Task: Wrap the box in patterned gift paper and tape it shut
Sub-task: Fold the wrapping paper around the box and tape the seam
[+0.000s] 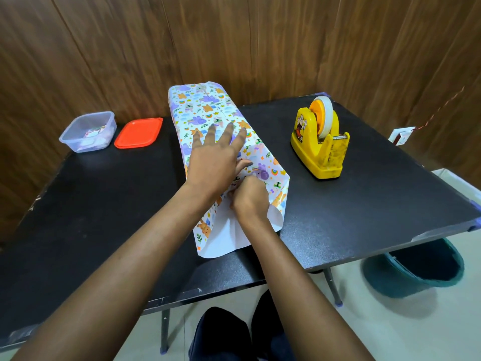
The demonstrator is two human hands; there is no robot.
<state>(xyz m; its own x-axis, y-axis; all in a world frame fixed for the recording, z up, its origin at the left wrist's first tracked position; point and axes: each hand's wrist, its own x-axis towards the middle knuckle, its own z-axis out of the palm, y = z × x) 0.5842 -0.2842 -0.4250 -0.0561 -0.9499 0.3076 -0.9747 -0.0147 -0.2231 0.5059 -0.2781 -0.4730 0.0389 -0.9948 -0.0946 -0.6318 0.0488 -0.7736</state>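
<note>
The right hand [250, 198] pinches loose gift paper [208, 105] at the near end of the box [221, 152], fingers closed on the fold, while the left hand [214, 156] lies flat and spread on top, pinning the wrap. The box's long axis runs straight away from the person across the black bench [104, 204]. The yellow tape dispenser [318, 142] stands to the right, nearer the right hand.
</note>
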